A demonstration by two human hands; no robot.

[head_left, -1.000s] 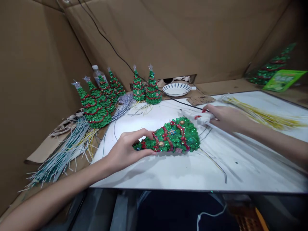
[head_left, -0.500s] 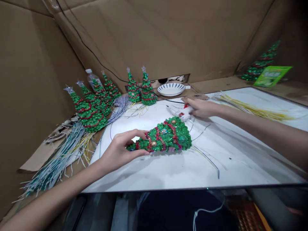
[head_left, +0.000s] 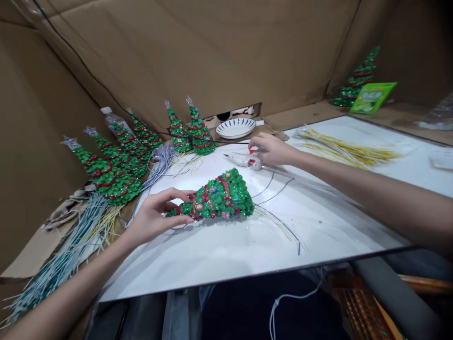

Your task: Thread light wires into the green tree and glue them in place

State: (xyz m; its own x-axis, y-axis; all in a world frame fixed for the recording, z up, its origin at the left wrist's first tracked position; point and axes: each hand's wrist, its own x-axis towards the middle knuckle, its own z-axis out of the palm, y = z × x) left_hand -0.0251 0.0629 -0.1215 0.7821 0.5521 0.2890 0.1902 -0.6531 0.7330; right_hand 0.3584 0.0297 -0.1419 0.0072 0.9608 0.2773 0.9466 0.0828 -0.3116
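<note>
A miniature Christmas tree point(head_left: 221, 196) in sparkling green, with red garlands and small gold and pink ornaments, lies on its side over the white board point(head_left: 226, 255). My left hand point(head_left: 159, 212) is closed around its narrow tip, thumb below and fingers above; the very top is partly hidden. Behind the tree, a white hot glue gun point(head_left: 242, 161) with a red trigger points its nozzle to the left, low over the board. My right hand point(head_left: 271, 149) has its fingers curled about the gun's rear part, which it partly covers.
Several finished-looking trees point(head_left: 106, 174) with clear stars stand at left near a bottle point(head_left: 109, 118). Bundled wires point(head_left: 60, 255) lie at left, yellow ones point(head_left: 339, 148) at right. A striped dish point(head_left: 235, 128) sits behind; a green packet point(head_left: 373, 97) leans far right.
My view has shifted, so the scene sits further left. The glue gun has been lowered away from the tree's base and levelled. My left hand keeps its hold on the tree.
</note>
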